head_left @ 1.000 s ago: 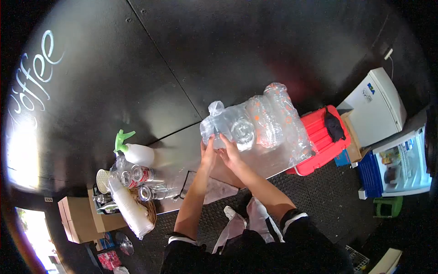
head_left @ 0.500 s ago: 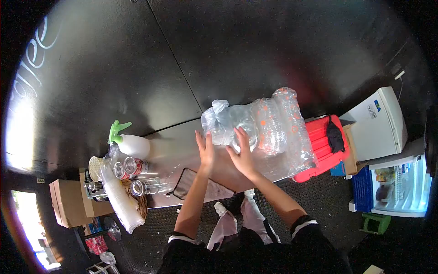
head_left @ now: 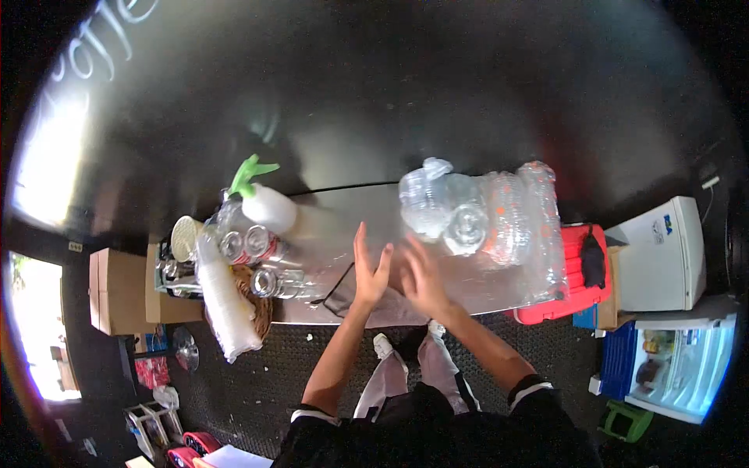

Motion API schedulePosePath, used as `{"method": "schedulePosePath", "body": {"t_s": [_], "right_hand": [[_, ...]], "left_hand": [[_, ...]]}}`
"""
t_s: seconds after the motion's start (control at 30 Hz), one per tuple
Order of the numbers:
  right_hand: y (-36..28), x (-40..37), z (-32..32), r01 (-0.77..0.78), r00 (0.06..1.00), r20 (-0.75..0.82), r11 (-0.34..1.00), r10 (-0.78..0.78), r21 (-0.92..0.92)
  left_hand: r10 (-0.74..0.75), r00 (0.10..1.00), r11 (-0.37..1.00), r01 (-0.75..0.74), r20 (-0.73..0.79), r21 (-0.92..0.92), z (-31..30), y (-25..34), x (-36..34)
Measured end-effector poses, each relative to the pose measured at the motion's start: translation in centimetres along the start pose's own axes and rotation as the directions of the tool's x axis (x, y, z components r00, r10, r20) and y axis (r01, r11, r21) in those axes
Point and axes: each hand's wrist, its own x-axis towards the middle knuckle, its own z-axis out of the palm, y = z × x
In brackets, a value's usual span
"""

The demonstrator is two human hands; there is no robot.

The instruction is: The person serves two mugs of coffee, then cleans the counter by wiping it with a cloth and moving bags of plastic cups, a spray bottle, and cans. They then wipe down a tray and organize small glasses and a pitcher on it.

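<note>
Over the middle of the metal table [head_left: 335,234], my left hand [head_left: 372,273] is raised with its fingers apart and nothing in it. To its right is my right hand [head_left: 424,279], slightly blurred, with its fingers spread and holding nothing. A grey cloth [head_left: 390,310] lies near the front edge, just beneath both hands. Clear plastic lids or cups in bags [head_left: 466,228] stand to the right, beyond my right hand. Beside them are plastic-wrapped stacks of clear cups with orange marks [head_left: 507,218].
On the left are a green-topped spray bottle [head_left: 269,208], cans [head_left: 257,242], a glass jar [head_left: 265,282] and a long sleeve of cups [head_left: 226,300]. A red case [head_left: 577,269], a white fridge [head_left: 659,249] and an open cooler [head_left: 671,359] stand at the right.
The camera view has turned, shifting the table items rightward. My hands have drawn away from the bagged plastic ware and are now over the table's middle, near the cloth.
</note>
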Motion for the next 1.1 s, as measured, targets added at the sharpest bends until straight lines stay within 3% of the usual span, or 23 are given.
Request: {"method": "schedulePosePath", "body": {"t_s": [0.07, 0.1, 0.17, 0.27, 0.37, 0.47, 0.57, 0.7, 0.77, 0.8, 0.87, 0.9, 0.97, 1.0, 1.07, 1.1], "right_hand": [[-0.1, -3.2, 3.8, 0.118, 0.934, 0.341, 0.993, -0.105, -0.017], [0.1, -4.6, 5.9, 0.124, 0.93, 0.35, 0.992, -0.111, -0.013], [0.5, -6.4, 9.4, 0.363, 0.802, 0.568, 0.906, -0.184, -0.219], [0.8, -5.8, 8.9, 0.337, 0.774, 0.627, 0.894, -0.086, -0.294], [1.6, -4.1, 9.7, 0.257, 0.861, 0.508, 0.832, 0.034, -0.491], [3.6, 1.1, 13.1, 0.02, 0.972, 0.199, 0.8, 0.126, -0.6], [4.8, 6.9, 17.1, -0.124, 0.987, -0.004, 0.756, 0.159, -0.642], [1.8, 8.6, 20.4, -0.002, 0.962, 0.199, 0.73, 0.189, -0.683], [1.2, 7.2, 21.2, 0.27, 0.917, 0.397, 0.779, -0.029, -0.567], [1.0, 6.3, 20.8, 0.269, 0.918, 0.396, 0.775, -0.027, -0.572], [0.4, 4.1, 19.7, 0.408, 0.848, 0.503, 0.81, -0.165, -0.422], [-0.2, 2.8, 18.5, 0.407, 0.851, 0.499, 0.807, -0.163, -0.429], [-1.1, 0.6, 15.6, 0.483, 0.697, 0.693, 0.834, -0.185, -0.264], [-0.4, 0.0, 14.3, 0.482, 0.701, 0.691, 0.833, -0.179, -0.273], [0.8, -0.9, 11.8, 0.344, 0.811, 0.583, 0.837, -0.037, -0.426], [1.6, -1.7, 11.6, 0.348, 0.811, 0.584, 0.835, -0.04, -0.426]], "left_hand": [[-0.031, 0.997, 0.999, 0.029, -0.069, -0.025, -2.9, -0.3, -1.7], [0.017, 0.995, 1.0, -0.016, -0.1, 0.007, -4.4, -0.7, -2.4], [0.108, 0.978, 0.994, -0.102, -0.178, 0.043, -7.3, -1.1, -3.6], [0.166, 0.95, 0.982, -0.135, -0.266, 0.129, -12.3, -1.9, -6.3], [0.167, 0.893, 0.98, -0.106, -0.417, 0.166, -16.2, -2.2, -8.5], [0.127, 0.884, 0.983, -0.05, -0.451, 0.178, -19.0, -3.3, -9.7], [0.072, 0.881, 0.997, -0.044, -0.468, 0.071, -20.4, -4.2, -10.4], [0.117, 0.913, 0.976, -0.033, -0.39, 0.216, -20.7, -3.6, -9.8], [0.112, 0.949, 0.948, -0.014, -0.296, 0.317, -20.9, -3.2, -9.2], [0.129, 0.954, 0.943, -0.035, -0.269, 0.331, -20.7, -3.1, -8.9], [0.128, 0.958, 0.939, -0.034, -0.255, 0.343, -20.5, -3.5, -8.7], [0.123, 0.963, 0.932, -0.028, -0.241, 0.361, -20.5, -3.6, -8.7], [0.144, 0.962, 0.927, -0.049, -0.232, 0.371, -20.7, -3.5, -8.7], [0.157, 0.961, 0.921, -0.06, -0.226, 0.385, -20.8, -3.4, -8.9], [0.159, 0.96, 0.933, -0.069, -0.23, 0.354, -20.8, -3.1, -9.3], [0.156, 0.958, 0.941, -0.07, -0.239, 0.332, -21.0, -3.0, -9.5]]}}
